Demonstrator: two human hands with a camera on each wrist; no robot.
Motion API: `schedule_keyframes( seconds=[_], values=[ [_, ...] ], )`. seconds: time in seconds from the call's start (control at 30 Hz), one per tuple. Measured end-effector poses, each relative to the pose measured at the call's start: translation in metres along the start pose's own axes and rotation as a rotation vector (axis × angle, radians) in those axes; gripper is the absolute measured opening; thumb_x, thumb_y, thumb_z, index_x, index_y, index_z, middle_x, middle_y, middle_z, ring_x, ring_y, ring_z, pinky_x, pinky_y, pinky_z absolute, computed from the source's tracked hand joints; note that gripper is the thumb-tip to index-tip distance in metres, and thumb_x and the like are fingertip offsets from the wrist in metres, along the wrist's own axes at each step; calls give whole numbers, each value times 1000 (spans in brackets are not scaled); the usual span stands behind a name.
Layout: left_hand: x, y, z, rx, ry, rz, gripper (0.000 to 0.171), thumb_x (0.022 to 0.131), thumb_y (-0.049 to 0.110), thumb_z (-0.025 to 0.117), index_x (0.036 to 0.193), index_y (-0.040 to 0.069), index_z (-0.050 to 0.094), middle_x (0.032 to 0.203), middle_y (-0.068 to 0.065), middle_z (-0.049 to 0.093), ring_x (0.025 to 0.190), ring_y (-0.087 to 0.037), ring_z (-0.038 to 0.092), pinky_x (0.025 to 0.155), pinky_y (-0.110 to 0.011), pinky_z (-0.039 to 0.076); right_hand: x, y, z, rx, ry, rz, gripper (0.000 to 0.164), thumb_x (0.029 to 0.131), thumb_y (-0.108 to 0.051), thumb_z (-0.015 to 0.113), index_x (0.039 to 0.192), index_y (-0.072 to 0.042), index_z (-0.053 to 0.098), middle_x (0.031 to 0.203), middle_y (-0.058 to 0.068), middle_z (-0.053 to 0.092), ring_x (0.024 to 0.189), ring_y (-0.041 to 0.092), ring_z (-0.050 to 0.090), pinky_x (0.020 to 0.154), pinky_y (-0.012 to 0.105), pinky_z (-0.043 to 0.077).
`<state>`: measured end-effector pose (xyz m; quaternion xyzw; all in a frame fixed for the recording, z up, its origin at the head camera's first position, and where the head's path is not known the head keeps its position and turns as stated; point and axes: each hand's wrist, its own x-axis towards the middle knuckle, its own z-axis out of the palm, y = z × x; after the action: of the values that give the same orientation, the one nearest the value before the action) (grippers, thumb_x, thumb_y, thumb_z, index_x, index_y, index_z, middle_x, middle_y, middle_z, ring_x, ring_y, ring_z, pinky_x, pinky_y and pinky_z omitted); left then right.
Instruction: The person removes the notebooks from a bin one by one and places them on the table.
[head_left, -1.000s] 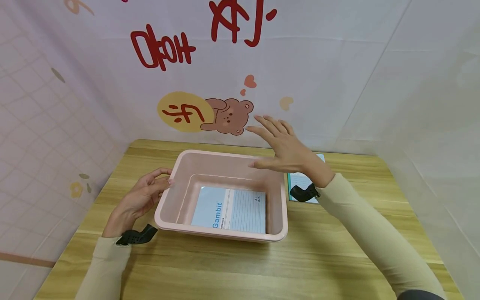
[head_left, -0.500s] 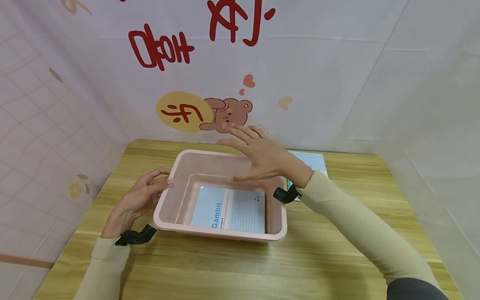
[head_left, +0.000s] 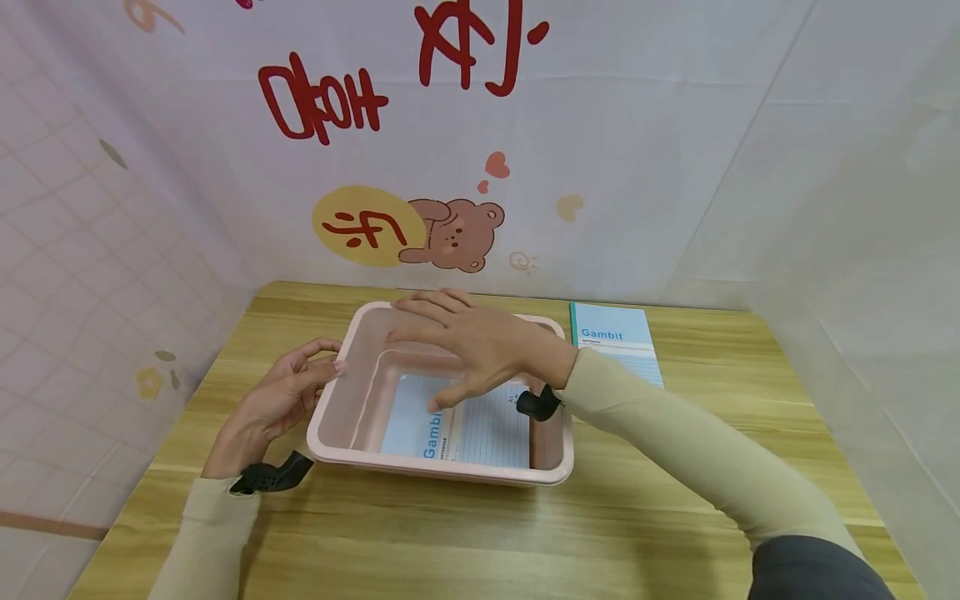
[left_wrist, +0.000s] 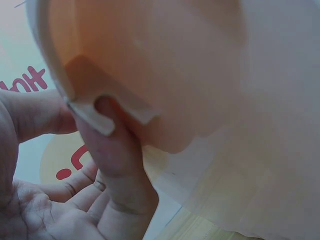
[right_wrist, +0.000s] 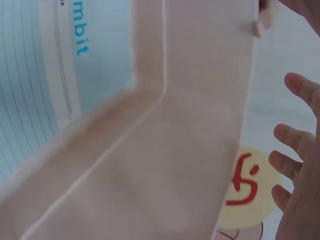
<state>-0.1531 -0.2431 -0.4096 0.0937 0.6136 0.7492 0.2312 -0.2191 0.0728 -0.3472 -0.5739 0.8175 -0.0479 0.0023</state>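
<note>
A pale pink plastic basin (head_left: 442,475) stands on the table in the head view. Inside it, flat on the bottom, lies a light blue Gambit notebook (head_left: 491,437). My left hand (head_left: 281,393) pinches the basin's left rim; the left wrist view shows a finger (left_wrist: 117,165) curled under the rim's edge. Over the basin's opening hovers my right hand (head_left: 480,343), fingers spread and holding nothing. Its loose fingers (right_wrist: 295,142) show beside the basin wall in the right wrist view. The hand hides part of the far rim and the notebook's upper edge.
A second Gambit notebook (head_left: 613,325) lies on the wooden table (head_left: 420,542) right of the basin, partly covered by the right sleeve (head_left: 675,442). A printed cloth (head_left: 637,167) with a bear and red characters hangs behind the table, with pale side walls.
My right hand has moved left and down from near the second notebook to over the basin, uncovering more of that notebook. The left hand and basin stay nearly in place.
</note>
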Motion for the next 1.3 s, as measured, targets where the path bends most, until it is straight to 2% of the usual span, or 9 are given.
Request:
schedule_keyframes(
  seconds=[0.2, 0.47, 0.67, 0.87, 1.03, 1.17, 1.3],
  values=[
    [1, 0, 0, 7, -4, 5, 22, 107, 6, 50, 128, 13, 48, 106, 0, 76, 93, -16, 75, 76, -34, 63, 14, -5, 14, 2, -94, -51, 98, 84, -81, 58, 162, -31, 26, 172, 7, 16, 160, 28, 10, 130, 51, 11],
    [0, -3, 1, 18, 3, 6, 21, 108, 7, 50, 127, 14, 48, 105, 2, 76, 91, -14, 75, 75, -34, 63, 32, -16, 37, -9, -219, -69, 97, 81, -83, 60, 160, -36, 29, 171, 6, 18, 159, 27, 14, 130, 48, 12],
    [-1, -4, 1, 23, 22, 10, 20, 107, 6, 50, 125, 14, 49, 105, 1, 76, 90, -14, 75, 74, -34, 63, 45, -19, 52, -25, -301, -101, 96, 80, -80, 63, 159, -37, 29, 167, 4, 25, 156, 26, 20, 129, 48, 13],
    [0, -3, 1, 30, 21, 2, 20, 107, 7, 51, 126, 14, 49, 107, 1, 76, 92, -14, 75, 76, -34, 63, 55, -23, 71, -112, -371, -135, 95, 78, -81, 63, 155, -36, 30, 157, 0, 33, 148, 20, 27, 127, 43, 18],
    [1, -3, 0, 31, 19, 6, 20, 107, 6, 51, 126, 14, 49, 106, 0, 76, 94, -17, 76, 76, -36, 63, 58, -28, 84, -210, -419, -173, 92, 78, -79, 63, 154, -37, 30, 156, -2, 34, 145, 18, 30, 127, 41, 21],
    [1, -3, 0, 26, 17, 14, 20, 107, 6, 51, 126, 13, 49, 107, -1, 76, 94, -17, 76, 76, -36, 63, 59, -29, 91, -232, -446, -188, 85, 79, -75, 65, 149, -40, 31, 153, -3, 35, 139, 16, 34, 121, 35, 28],
    [1, -3, 0, 28, 19, 18, 21, 107, 6, 51, 126, 12, 50, 106, -1, 76, 93, -16, 75, 76, -35, 63, 59, -29, 94, -212, -448, -194, 78, 79, -69, 68, 142, -37, 36, 143, -2, 37, 130, 16, 39, 110, 31, 38]
  ],
)
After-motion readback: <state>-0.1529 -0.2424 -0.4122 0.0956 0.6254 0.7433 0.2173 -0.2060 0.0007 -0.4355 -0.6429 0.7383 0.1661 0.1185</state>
